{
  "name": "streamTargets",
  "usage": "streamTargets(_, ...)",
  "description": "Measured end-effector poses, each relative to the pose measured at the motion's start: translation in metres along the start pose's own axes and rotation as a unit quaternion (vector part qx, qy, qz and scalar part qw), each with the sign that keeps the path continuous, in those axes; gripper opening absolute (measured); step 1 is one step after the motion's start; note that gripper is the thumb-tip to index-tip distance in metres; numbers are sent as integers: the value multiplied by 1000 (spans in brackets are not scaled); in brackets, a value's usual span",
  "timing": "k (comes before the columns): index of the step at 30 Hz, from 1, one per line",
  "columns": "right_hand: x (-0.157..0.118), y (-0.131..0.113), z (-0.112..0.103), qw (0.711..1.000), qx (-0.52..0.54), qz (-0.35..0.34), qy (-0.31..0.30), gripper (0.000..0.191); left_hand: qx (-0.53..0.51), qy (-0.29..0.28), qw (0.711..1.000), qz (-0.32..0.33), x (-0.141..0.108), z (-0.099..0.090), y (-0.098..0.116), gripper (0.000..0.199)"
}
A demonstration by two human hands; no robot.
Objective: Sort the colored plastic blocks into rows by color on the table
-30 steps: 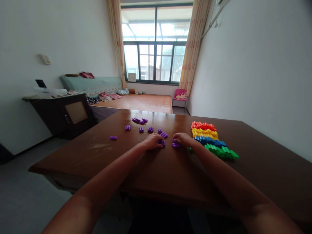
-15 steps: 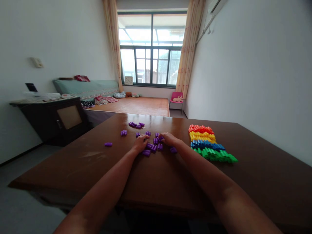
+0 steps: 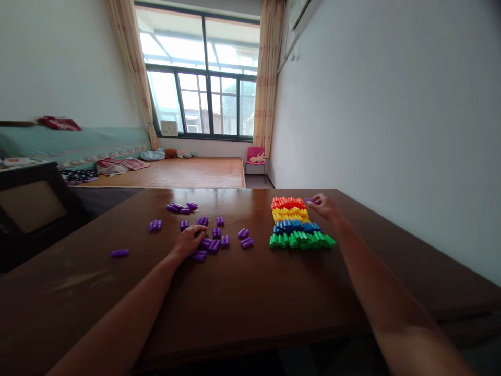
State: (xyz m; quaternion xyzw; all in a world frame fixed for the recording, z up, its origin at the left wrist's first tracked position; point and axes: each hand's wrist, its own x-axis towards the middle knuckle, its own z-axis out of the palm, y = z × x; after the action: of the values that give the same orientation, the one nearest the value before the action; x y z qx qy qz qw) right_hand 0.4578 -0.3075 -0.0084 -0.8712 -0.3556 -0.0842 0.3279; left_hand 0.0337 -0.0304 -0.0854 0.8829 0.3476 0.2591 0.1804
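My right hand (image 3: 324, 206) pinches a small purple plastic block (image 3: 310, 201) above the table, just right of the red row. My left hand (image 3: 189, 242) rests among scattered purple blocks (image 3: 213, 246), its fingers loosely curved and apart, with no held piece showing. Part of the purple group is hidden behind that hand. To the left of my right hand, similar blocks lie in rows by colour: red (image 3: 288, 202), yellow (image 3: 290, 214), blue (image 3: 297, 226) and green (image 3: 301, 240).
All the blocks lie on a brown glossy table (image 3: 242, 292). A single purple block (image 3: 119, 253) sits apart at the left. Beyond the table are a bed (image 3: 195, 171), a pink chair (image 3: 255, 155) and a window. A white wall (image 3: 383, 125) runs along the right.
My right hand has left the purple blocks and moved right past the coloured rows, carrying one purple block. My left hand stays by the purple group. The view has turned right.
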Motion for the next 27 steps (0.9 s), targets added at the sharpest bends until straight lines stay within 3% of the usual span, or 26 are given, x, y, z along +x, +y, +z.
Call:
streamTargets(3, 4, 85, -8, 991, -69, 115, 12, 31, 6, 1, 1000, 3, 3, 2, -3, 33)
streamTargets(5, -2, 116, 1, 988, -78, 132, 15, 30, 8, 4, 1000, 1, 3, 2, -4, 32)
streamTargets(10, -12, 125, 24, 990, -79, 108, 39, 35, 17, 0, 1000, -14, 0, -1, 0, 35)
streamTargets(13, -12, 124, 22, 988, -49, 134, 64, 38, 17, -4, 1000, -23, 0, -3, 3, 37)
streamTargets(16, -12, 121, 11, 979, -8, 139, 146, 47, 13, -8, 999, -32, 1, -4, 3, 40)
streamTargets(19, -14, 90, 1, 969, 27, 47, 242, 52, 0, -5, 1000, -13, 1, -4, 5, 39)
streamTargets(21, -20, 47, 1, 970, 52, -48, 232, 48, -9, -3, 1000, 4, -1, -3, 8, 36)
streamTargets(24, -39, -37, 17, 972, 88, -205, 75, 36, -14, -10, 1000, 19, -5, 0, 15, 32)
streamTargets(27, -63, -113, 50, 924, 74, -355, -121, 29, -10, -7, 999, 31, -9, 2, 20, 29)
